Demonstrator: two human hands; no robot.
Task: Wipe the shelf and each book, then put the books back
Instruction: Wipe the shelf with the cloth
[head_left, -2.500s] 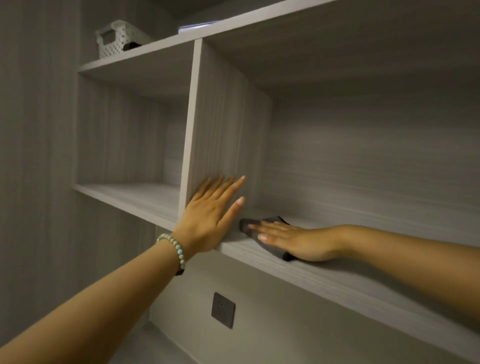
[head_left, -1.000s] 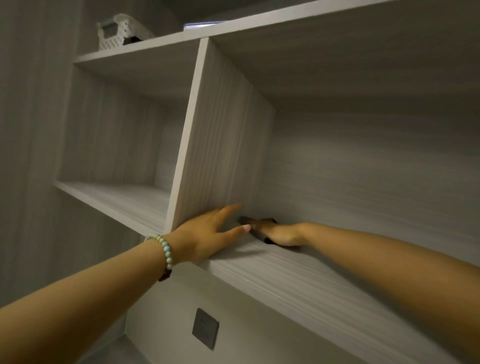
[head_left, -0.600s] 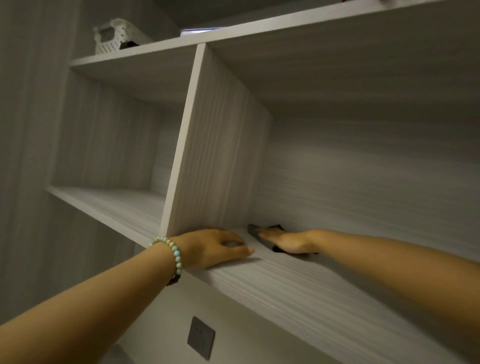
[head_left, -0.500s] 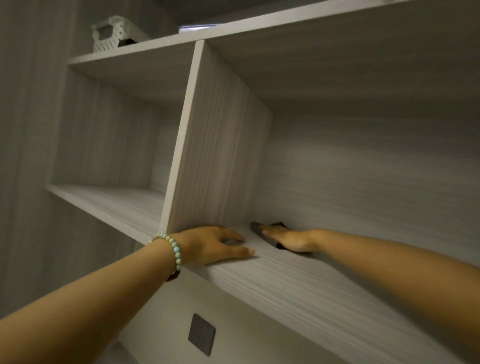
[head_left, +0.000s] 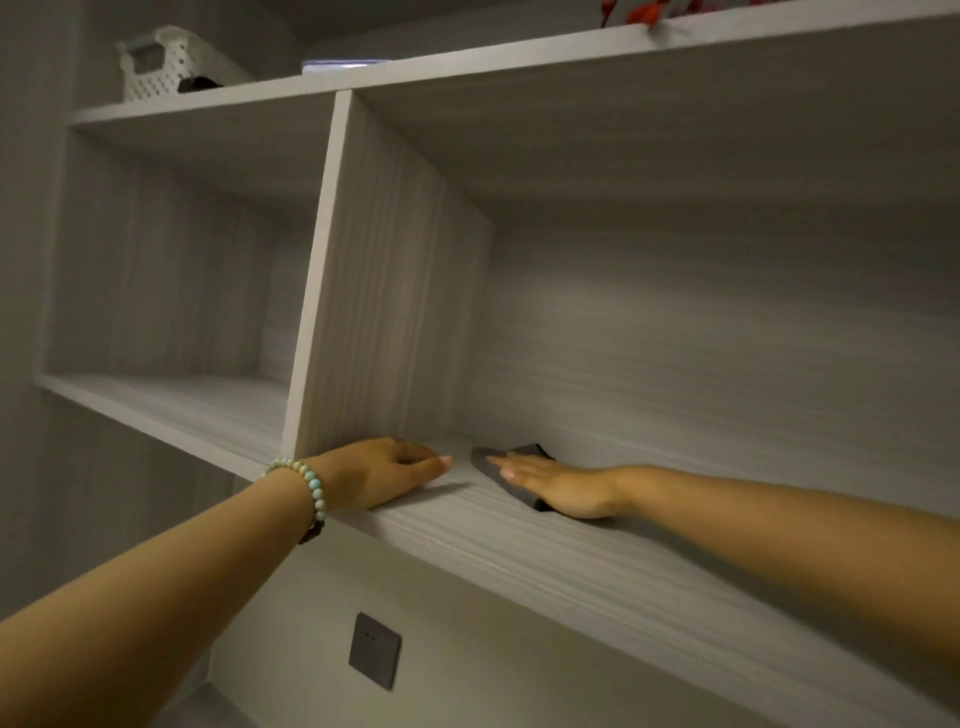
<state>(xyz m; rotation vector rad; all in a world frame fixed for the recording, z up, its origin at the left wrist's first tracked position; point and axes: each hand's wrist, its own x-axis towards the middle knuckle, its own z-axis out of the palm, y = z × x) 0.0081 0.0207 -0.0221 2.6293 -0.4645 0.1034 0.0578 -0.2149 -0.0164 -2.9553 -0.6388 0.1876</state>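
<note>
Right hand (head_left: 563, 486) flat on cloth (head_left: 511, 470), shelf (head_left: 597, 566) beneath

Domestic interior, likely a home room: built-in shelves (head_left: 571, 561) in pale grey wood-grain laminate, split by a vertical divider (head_left: 384, 291). Top board carries a white perforated plastic basket (head_left: 166, 62) and a bit of red decor (head_left: 644, 10) at the frame edge. Dark wall plate (head_left: 374, 649) sits on the plain wall below the shelves; lighting is dim.

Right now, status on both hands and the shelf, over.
Right hand flat on dark cloth, pressing it to shelf. Left hand resting on shelf front. Divider close ahead of cloth.
</note>
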